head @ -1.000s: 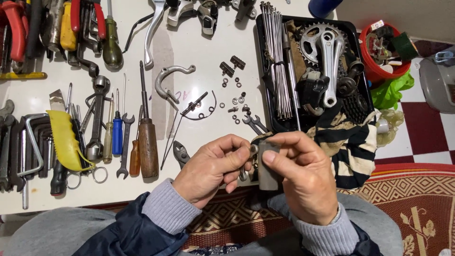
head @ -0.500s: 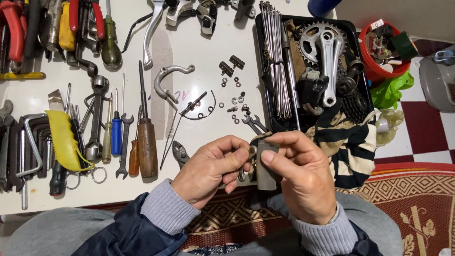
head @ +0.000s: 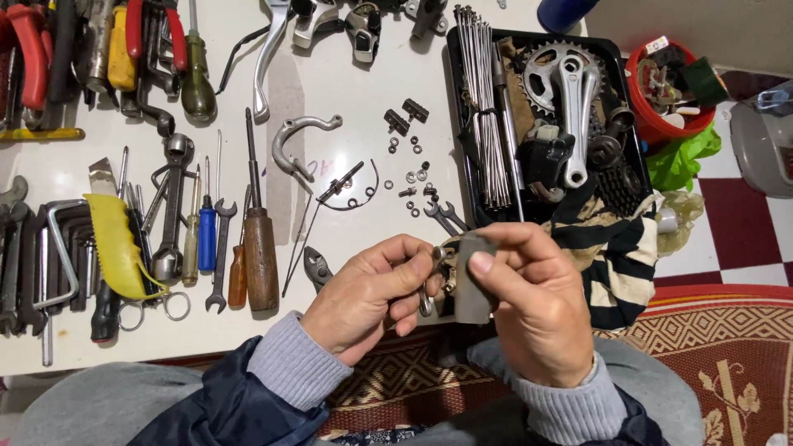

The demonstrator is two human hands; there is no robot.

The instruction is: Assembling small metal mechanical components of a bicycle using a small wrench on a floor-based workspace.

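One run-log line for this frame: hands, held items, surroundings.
left hand: holds small metal part | right hand: pinches grey pad against it | white table: tools | black tray: crankset, spokes

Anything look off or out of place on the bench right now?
Mostly orderly. Small washers and nuts lie scattered loose on the white table, and a striped cloth hangs over its edge. The left hand and right hand hold a small metal part.

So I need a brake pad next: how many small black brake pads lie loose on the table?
2: both brake pads lie side by side above the scattered washers, left of the black tray. Others may be hidden in it.
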